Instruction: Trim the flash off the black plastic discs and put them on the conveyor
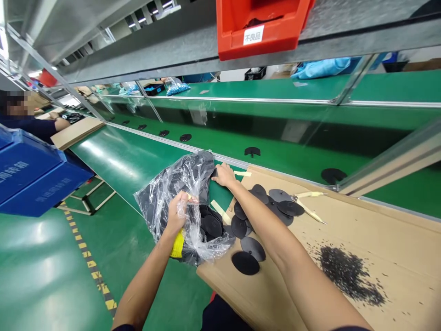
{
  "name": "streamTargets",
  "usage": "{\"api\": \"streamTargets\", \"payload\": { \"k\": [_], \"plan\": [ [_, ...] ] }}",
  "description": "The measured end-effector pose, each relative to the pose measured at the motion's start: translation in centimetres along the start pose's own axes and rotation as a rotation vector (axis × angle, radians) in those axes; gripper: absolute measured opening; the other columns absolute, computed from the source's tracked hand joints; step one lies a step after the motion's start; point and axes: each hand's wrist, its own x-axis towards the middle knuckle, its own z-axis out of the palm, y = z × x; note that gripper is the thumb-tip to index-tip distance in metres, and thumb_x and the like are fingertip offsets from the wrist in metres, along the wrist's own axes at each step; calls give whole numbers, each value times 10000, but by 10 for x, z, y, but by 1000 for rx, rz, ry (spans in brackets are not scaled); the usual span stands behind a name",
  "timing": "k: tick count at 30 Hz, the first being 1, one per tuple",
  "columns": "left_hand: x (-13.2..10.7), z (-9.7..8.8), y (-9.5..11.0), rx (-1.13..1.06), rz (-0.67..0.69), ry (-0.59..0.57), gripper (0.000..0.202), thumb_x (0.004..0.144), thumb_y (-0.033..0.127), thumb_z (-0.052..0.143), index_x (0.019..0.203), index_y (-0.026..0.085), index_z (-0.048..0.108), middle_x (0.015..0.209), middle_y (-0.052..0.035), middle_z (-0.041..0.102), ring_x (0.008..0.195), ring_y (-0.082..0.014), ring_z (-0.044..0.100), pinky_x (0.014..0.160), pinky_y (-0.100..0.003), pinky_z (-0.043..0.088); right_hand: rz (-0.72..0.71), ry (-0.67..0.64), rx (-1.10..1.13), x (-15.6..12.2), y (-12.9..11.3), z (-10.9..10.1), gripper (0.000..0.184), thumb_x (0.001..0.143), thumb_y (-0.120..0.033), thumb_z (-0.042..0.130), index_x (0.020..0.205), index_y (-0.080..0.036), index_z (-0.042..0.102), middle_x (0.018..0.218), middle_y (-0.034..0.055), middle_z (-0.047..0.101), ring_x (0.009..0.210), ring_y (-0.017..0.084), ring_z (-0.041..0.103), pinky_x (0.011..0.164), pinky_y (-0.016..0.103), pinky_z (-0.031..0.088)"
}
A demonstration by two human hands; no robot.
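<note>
A clear plastic bag (155, 195) full of black discs lies at the edge of the bench, its mouth open towards the cardboard. My left hand (177, 211) is closed on the bunched plastic near the mouth. Inside the opening, several black discs (212, 226) show. At the bag's far right edge is my right hand (224, 174), its fingers bent against something dark that I cannot make out. Loose black discs (245, 263) lie on the cardboard (372, 230), partly under my right forearm. A pair of yellow-handled nippers (310, 204) rests beside them.
A heap of small black scraps (347, 273) lies on the cardboard. Beyond the metal rail, black parts (252, 151) are spaced along a green belt (220, 133). An orange bin (258, 37) hangs overhead. Blue crates (37, 170) and another person (27, 117) are at the left.
</note>
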Motion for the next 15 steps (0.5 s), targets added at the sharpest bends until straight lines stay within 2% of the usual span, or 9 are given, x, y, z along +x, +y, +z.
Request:
{"api": "streamTargets", "payload": {
  "k": [8,15],
  "plan": [
    [-1,1,1,14,6,23,475,980,617,387,745,218,494,719,-31,692,728,-182,674,748,-334,547,50,35,33,5,-14,9,393,962,-388,624,1291,-177,581,1313,101,598,1129,241,624,943,466,551],
    [1,-3,-11,47,10,16,511,959,663,394,729,219,497,718,-41,703,720,-188,673,739,-338,546,65,64,69,-1,-21,16,388,960,-382,628,1284,-173,584,1307,100,601,1128,241,624,943,467,551]
  ]
}}
